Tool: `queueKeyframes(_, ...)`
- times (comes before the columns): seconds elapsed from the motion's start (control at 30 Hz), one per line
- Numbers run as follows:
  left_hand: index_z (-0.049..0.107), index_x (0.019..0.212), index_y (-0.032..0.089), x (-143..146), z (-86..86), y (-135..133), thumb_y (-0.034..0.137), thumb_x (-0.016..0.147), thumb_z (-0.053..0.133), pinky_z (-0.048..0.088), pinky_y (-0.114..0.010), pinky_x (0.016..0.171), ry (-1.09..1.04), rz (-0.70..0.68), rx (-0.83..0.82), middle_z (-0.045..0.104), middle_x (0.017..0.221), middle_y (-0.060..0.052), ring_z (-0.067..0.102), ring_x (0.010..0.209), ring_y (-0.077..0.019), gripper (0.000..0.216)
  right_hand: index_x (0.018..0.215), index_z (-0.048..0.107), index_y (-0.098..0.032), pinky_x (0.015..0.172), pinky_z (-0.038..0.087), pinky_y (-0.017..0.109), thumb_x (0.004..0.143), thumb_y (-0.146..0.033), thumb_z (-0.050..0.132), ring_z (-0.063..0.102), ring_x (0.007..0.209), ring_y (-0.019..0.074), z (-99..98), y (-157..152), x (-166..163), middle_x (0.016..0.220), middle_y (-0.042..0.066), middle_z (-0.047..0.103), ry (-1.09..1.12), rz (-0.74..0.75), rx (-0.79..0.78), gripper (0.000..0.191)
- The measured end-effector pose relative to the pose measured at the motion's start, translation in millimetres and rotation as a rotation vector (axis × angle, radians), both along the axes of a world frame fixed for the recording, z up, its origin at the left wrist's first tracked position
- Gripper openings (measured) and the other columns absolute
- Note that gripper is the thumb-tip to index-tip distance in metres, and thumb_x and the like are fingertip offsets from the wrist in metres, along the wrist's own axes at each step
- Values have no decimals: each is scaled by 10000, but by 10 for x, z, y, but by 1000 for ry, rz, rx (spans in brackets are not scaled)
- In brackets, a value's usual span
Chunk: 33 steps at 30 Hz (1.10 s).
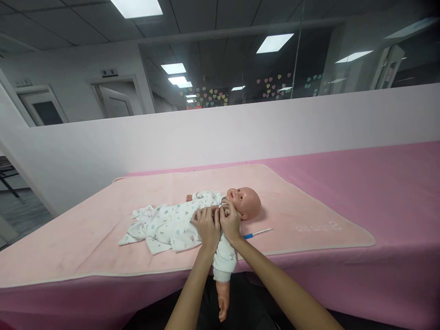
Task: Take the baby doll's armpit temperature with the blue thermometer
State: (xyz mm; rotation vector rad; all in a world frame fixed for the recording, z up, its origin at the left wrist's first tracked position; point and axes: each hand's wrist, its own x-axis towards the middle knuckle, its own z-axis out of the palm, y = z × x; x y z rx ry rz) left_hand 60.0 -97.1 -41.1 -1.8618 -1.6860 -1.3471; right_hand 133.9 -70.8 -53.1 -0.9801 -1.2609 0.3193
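A baby doll (249, 201) lies on its back with its head to the right, dressed in a white patterned baby outfit (168, 224). My left hand (208, 224) and my right hand (230, 219) meet at the doll's upper chest, just below its chin. Fingers of both hands are bent and pinched together at the outfit's neckline; the exact bit between the fingertips is hidden. One doll arm (223, 293) hangs down over the table's front edge between my forearms. Beside my right wrist lies a thin blue-and-white stick-like tool (257, 233).
A peach blanket (292, 206) with pale edging is spread under the doll, over a pink table cover (395, 197). Behind stands a low white wall (213, 137) topped by glass with heart-shaped stickers. The table's front edge is close to my body.
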Motion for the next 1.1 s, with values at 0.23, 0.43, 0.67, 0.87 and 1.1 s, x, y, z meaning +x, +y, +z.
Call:
queueKeyframes(0.23, 612, 1004, 271, -2, 8, -6, 285, 870, 421, 251, -392, 839, 44, 9, 9, 626, 913, -44, 488, 911, -215, 234, 995, 576, -153, 542, 467, 234, 807, -223, 430, 580, 528, 129, 7, -3, 0, 739, 47, 668, 24, 25, 5, 248)
queueKeyframes(0.43, 589, 1078, 285, -5, -11, 8, 257, 866, 417, 251, -402, 842, 68, 16, -2, 614, 924, -52, 483, 904, -220, 275, 997, 572, -156, 636, 498, 262, 809, -231, 445, 633, 696, 163, -18, 17, -2, 820, 74, 677, 48, 43, 9, 239)
queueKeyframes(0.67, 584, 1079, 251, 3, -7, 8, 272, 865, 410, 247, -400, 858, 35, 20, 2, 610, 918, -63, 480, 918, -224, 276, 992, 575, -157, 692, 508, 299, 818, -246, 447, 635, 789, 185, -61, 51, 5, 887, 93, 667, 42, 17, 29, 234)
queueKeyframes(0.87, 577, 1013, 199, -3, 20, -58, 228, 789, 450, 241, -395, 873, -83, 14, 70, 616, 852, -54, 486, 909, -233, 259, 1026, 572, -155, 792, 494, 339, 837, -220, 398, 608, 913, 193, -53, 44, 13, 979, 109, 645, 13, -54, 122, 265)
queueKeyframes(1.1, 601, 898, 232, -66, 14, -86, 138, 725, 430, 202, -431, 893, -168, 138, 84, 618, 901, -43, 455, 977, -255, 261, 1082, 579, -156, 831, 499, 355, 840, -146, 339, 591, 988, 194, -55, 11, 16, 1033, 108, 639, -88, -110, 233, 341)
